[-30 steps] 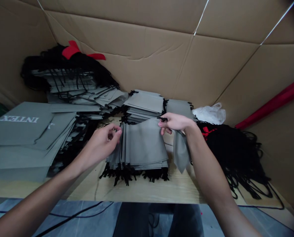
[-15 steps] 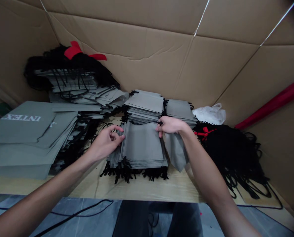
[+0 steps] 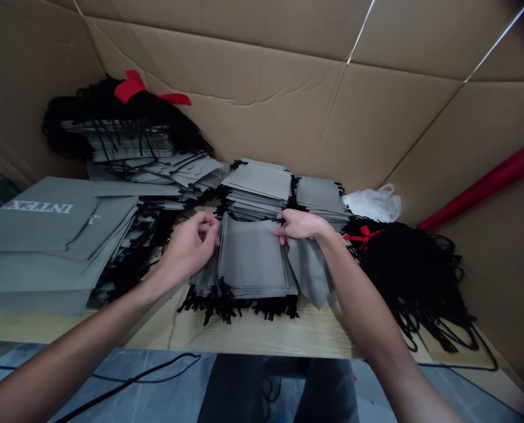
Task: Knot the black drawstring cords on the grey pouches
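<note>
A pile of flat grey fabric pouches (image 3: 254, 252), with black cord ends (image 3: 218, 308) along its near edge, lies in front of me. At the pile's upper left edge is my left hand (image 3: 195, 242), its fingers closed in a pinch; what is between them, if anything, is hidden. My right hand (image 3: 304, 224) pinches a grey pouch at the pile's upper right corner, where a bit of black cord shows at the fingertips. Under my right wrist a loose grey flap (image 3: 311, 273) slants down to the table; I cannot tell which pouch it belongs to.
Behind the pile stand two stacks of grey pouches (image 3: 262, 179). Larger grey bags with white lettering (image 3: 33, 217) lie at left, below a heap of black cords (image 3: 68, 126). To the right are a white plastic bag (image 3: 372, 202) and a black cord bundle (image 3: 416, 276). Cardboard walls (image 3: 253, 64) enclose the table.
My left hand has shifted slightly up, and its fingers have closed from a loose curl into a pinch. The right hand has moved a little left, still gripping the pouch's corner.
</note>
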{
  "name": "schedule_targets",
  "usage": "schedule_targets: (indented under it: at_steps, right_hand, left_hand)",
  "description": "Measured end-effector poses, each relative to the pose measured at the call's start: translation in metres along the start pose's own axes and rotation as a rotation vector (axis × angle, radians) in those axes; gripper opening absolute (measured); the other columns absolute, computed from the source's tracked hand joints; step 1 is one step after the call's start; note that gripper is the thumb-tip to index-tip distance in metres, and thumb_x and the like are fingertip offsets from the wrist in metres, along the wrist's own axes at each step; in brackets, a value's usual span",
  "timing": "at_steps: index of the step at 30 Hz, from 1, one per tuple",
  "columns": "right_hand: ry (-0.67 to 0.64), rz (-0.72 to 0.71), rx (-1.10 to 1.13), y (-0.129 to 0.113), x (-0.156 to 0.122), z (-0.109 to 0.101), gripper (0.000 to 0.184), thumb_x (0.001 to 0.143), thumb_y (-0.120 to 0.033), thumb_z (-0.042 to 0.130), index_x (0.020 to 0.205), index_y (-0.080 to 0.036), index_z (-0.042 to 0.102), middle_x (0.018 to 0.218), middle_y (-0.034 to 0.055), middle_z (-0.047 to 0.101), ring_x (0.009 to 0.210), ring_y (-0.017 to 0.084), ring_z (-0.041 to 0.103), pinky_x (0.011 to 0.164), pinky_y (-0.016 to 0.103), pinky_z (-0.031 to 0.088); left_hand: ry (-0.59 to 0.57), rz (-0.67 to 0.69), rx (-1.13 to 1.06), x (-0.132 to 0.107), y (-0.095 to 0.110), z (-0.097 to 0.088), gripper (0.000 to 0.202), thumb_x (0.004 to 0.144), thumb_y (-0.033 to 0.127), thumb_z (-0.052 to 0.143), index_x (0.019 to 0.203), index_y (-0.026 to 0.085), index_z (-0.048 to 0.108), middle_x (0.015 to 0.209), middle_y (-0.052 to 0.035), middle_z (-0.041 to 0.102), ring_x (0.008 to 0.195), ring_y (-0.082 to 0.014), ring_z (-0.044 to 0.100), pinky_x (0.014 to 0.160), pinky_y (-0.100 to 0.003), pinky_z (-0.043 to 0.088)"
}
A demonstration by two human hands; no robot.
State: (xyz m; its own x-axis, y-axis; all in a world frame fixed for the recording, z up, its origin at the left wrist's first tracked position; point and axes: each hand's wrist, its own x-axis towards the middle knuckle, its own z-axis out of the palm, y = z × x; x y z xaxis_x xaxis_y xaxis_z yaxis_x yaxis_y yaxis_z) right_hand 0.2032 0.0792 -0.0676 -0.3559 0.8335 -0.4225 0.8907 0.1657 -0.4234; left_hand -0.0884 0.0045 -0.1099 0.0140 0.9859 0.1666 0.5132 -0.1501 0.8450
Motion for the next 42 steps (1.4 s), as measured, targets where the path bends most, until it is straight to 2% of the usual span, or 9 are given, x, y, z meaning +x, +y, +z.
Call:
schedule_targets:
  at_steps: [4, 8, 16, 21, 29, 34, 35, 39, 42]
  right_hand:
    - [-0.004, 0.005, -0.002, 0.000, 0.001, 0.001, 0.025, 0.114, -0.039, 0.075, 0.121, -0.015, 0.078, 0.119, 0.0077, 0.081, 0.106, 0.022, 0.080, 0.099, 0.042, 0.070]
    - [-0.002, 0.009, -0.003, -0.001, 0.003, 0.002, 0.026, 0.114, -0.040, 0.076, 0.122, -0.015, 0.078, 0.120, 0.0080, 0.080, 0.107, 0.022, 0.080, 0.099, 0.042, 0.070]
    - [0.014, 0.011, 0.010, 0.001, 0.006, 0.007, 0.029, 0.114, -0.041, 0.075, 0.127, -0.015, 0.077, 0.124, 0.0090, 0.080, 0.109, 0.023, 0.080, 0.100, 0.042, 0.070]
    - [0.016, 0.006, -0.004, 0.003, 0.008, 0.007, 0.029, 0.114, -0.042, 0.076, 0.123, -0.015, 0.077, 0.120, 0.0083, 0.080, 0.106, 0.022, 0.080, 0.098, 0.041, 0.070]
    - [0.018, 0.015, -0.013, 0.002, 0.009, 0.008, 0.030, 0.114, -0.041, 0.076, 0.128, -0.015, 0.077, 0.125, 0.0091, 0.080, 0.110, 0.023, 0.079, 0.099, 0.043, 0.070]
    - [0.016, 0.019, -0.003, 0.002, 0.009, 0.008, 0.030, 0.114, -0.041, 0.076, 0.129, -0.015, 0.077, 0.127, 0.0097, 0.079, 0.111, 0.024, 0.079, 0.100, 0.043, 0.070]
    - [0.015, 0.022, -0.001, 0.003, 0.010, 0.008, 0.031, 0.113, -0.041, 0.076, 0.130, -0.015, 0.076, 0.128, 0.0100, 0.079, 0.112, 0.024, 0.079, 0.100, 0.043, 0.070]
    - [0.017, 0.031, 0.011, 0.002, 0.010, 0.009, 0.032, 0.113, -0.041, 0.076, 0.133, -0.015, 0.076, 0.132, 0.0106, 0.078, 0.115, 0.025, 0.079, 0.102, 0.044, 0.070]
    - [0.020, 0.030, 0.024, 0.002, 0.010, 0.010, 0.033, 0.114, -0.041, 0.076, 0.136, -0.016, 0.075, 0.134, 0.0107, 0.078, 0.116, 0.025, 0.079, 0.103, 0.045, 0.070]
  left_hand:
    - [-0.091, 0.000, -0.094, 0.001, -0.008, -0.010, 0.043, 0.081, 0.056, 0.080, 0.102, 0.019, 0.071, 0.081, -0.0039, 0.074, 0.071, -0.0195, 0.068, 0.067, -0.031, 0.057]
    - [-0.152, 0.019, -0.136, -0.001, -0.012, -0.011, 0.045, 0.077, 0.055, 0.085, 0.100, 0.016, 0.079, 0.084, -0.0058, 0.076, 0.074, -0.0181, 0.066, 0.072, -0.032, 0.058]
    - [-0.144, 0.042, -0.184, -0.007, -0.016, -0.008, 0.043, 0.082, 0.049, 0.084, 0.107, 0.016, 0.077, 0.095, -0.0082, 0.077, 0.083, -0.0188, 0.069, 0.077, -0.032, 0.058]
    - [-0.141, 0.067, -0.172, -0.007, -0.015, -0.008, 0.040, 0.077, 0.042, 0.083, 0.108, 0.017, 0.074, 0.103, -0.0076, 0.075, 0.077, -0.0156, 0.065, 0.069, -0.029, 0.055]
    - [-0.109, 0.139, -0.057, -0.009, -0.015, -0.002, 0.043, 0.079, 0.047, 0.084, 0.109, 0.021, 0.068, 0.114, -0.0067, 0.076, 0.076, -0.0150, 0.067, 0.066, -0.029, 0.057]
    - [-0.109, 0.211, 0.158, -0.007, -0.017, -0.003, 0.034, 0.084, 0.044, 0.081, 0.110, 0.022, 0.078, 0.082, -0.0001, 0.071, 0.068, -0.0175, 0.064, 0.062, -0.030, 0.049]
    - [-0.121, 0.236, 0.202, -0.006, -0.017, -0.003, 0.031, 0.086, 0.043, 0.079, 0.109, 0.022, 0.081, 0.081, -0.0006, 0.072, 0.069, -0.0182, 0.065, 0.064, -0.031, 0.050]
    - [-0.181, 0.366, 0.371, -0.004, -0.018, -0.002, 0.026, 0.096, 0.040, 0.068, 0.105, 0.023, 0.086, 0.120, -0.0075, 0.084, 0.096, -0.0248, 0.078, 0.087, -0.040, 0.061]
    - [-0.234, 0.444, 0.506, -0.006, -0.018, -0.001, 0.034, 0.105, 0.036, 0.055, 0.099, 0.023, 0.086, 0.131, -0.0102, 0.083, 0.115, -0.0309, 0.077, 0.100, -0.047, 0.062]
